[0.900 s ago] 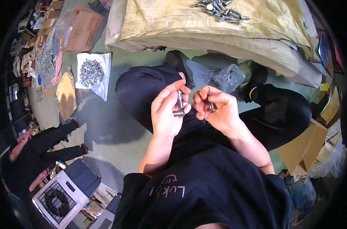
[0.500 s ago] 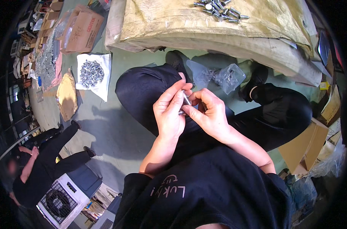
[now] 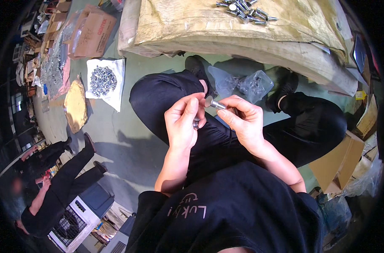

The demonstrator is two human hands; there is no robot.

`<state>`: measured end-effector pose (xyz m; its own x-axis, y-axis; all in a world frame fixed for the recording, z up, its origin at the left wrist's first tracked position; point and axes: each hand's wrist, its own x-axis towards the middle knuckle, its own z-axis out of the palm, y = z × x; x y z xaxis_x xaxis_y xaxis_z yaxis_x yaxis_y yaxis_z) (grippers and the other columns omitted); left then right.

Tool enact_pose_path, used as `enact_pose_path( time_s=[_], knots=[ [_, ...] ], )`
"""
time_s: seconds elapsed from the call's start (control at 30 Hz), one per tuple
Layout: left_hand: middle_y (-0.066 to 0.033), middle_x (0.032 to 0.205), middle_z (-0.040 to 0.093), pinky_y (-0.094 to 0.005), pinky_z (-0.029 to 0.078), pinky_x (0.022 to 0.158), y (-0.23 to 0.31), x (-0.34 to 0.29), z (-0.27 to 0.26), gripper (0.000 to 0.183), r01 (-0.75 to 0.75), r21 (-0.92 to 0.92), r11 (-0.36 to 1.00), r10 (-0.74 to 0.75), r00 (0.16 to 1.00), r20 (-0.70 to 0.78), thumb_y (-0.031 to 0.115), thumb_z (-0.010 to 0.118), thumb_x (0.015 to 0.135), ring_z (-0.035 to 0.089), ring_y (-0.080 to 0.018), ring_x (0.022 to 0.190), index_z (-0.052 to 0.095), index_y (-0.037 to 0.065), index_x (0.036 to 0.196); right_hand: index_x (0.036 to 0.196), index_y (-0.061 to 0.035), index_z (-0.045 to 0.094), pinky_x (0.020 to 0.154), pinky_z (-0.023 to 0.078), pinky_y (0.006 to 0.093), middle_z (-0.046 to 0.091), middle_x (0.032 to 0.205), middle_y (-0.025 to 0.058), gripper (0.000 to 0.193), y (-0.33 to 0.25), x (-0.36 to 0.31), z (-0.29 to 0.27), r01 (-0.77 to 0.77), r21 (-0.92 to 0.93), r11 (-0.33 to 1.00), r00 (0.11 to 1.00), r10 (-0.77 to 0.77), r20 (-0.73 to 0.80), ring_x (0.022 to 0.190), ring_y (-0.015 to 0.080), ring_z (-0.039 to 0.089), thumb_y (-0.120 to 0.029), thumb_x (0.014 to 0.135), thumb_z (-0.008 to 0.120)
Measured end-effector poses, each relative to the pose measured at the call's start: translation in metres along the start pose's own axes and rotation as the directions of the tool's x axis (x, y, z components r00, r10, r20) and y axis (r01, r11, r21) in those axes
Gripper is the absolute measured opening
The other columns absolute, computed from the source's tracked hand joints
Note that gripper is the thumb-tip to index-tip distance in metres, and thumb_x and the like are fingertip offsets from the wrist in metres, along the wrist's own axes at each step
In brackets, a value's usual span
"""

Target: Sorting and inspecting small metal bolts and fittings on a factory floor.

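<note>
My right hand (image 3: 247,121) pinches a shiny metal bolt (image 3: 214,103) by its shank, its wide round head turned toward my left hand. Closed beside it, my left hand (image 3: 182,120) has a small shiny metal piece (image 3: 196,124) in its curled fingers; most of that piece is hidden, so its kind is unclear. Both hands are above my lap, a little apart. Ahead, a pile of similar bolts (image 3: 247,12) lies on the cloth-covered surface (image 3: 179,29). On the floor, clear plastic bags (image 3: 255,86) with metal parts lie between my feet.
To the left, small metal parts (image 3: 102,80) are heaped on a white sheet (image 3: 116,99), near a yellowish slab (image 3: 75,105) and a cardboard box (image 3: 92,33). Another person (image 3: 65,189) is at the lower left by a fan unit (image 3: 71,223). An open carton (image 3: 337,164) stands right.
My hands have moved apart, and the bolt now sticks out from my right hand, its head in plain sight. The person at the lower left has shifted position.
</note>
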<state>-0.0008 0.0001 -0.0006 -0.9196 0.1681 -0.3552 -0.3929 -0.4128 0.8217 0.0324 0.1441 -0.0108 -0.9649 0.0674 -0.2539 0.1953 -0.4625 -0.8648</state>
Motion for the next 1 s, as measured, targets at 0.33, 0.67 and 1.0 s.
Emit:
enact_pose_path(
  time_s=[0.33, 0.67, 1.0],
  knots=[
    [-0.0051, 0.077, 0.06, -0.0159, 0.035, 0.045, 0.0068, -0.0034, 0.0061, 0.025, -0.086, 0.174, 0.981, 0.077, 0.995, 0.059, 0.002, 0.062, 0.076, 0.046, -0.0044, 0.055, 0.058, -0.005, 0.1, 0.088, -0.0001, 0.062, 0.053, 0.033, 0.0173, 0.052, 0.071, -0.0026, 0.016, -0.0034, 0.0, -0.0003, 0.102, -0.108, 0.989, 0.994, -0.104, -0.014, 0.06, 0.003, 0.041, 0.0, 0.072, 0.065],
    [-0.0047, 0.082, 0.059, -0.0172, 0.035, 0.047, 0.0036, -0.004, 0.0056, 0.028, -0.081, 0.104, 0.991, 0.07, 0.992, 0.102, 0.0, 0.061, 0.077, 0.045, -0.0045, 0.057, 0.057, -0.004, 0.104, 0.092, -0.0002, 0.063, 0.054, 0.035, 0.0152, 0.051, 0.071, -0.0028, 0.019, -0.0076, -0.0013, -0.0002, 0.027, 0.047, 0.999, 0.998, -0.025, -0.049, 0.063, 0.003, 0.043, 0.001, 0.073, 0.064],
    [-0.0066, 0.08, 0.06, -0.0166, 0.034, 0.044, 0.0042, -0.0026, 0.0062, 0.025, -0.042, 0.143, 0.989, 0.031, 0.996, 0.08, 0.004, 0.061, 0.079, 0.044, -0.0037, 0.054, 0.057, -0.005, 0.102, 0.094, 0.001, 0.062, 0.057, 0.036, 0.0164, 0.052, 0.075, -0.0006, 0.02, -0.0043, -0.0019, 0.0004, 0.11, 0.019, 0.994, 0.993, -0.109, -0.055, 0.065, 0.0042, 0.044, 0.002, 0.074, 0.063]
  ],
)
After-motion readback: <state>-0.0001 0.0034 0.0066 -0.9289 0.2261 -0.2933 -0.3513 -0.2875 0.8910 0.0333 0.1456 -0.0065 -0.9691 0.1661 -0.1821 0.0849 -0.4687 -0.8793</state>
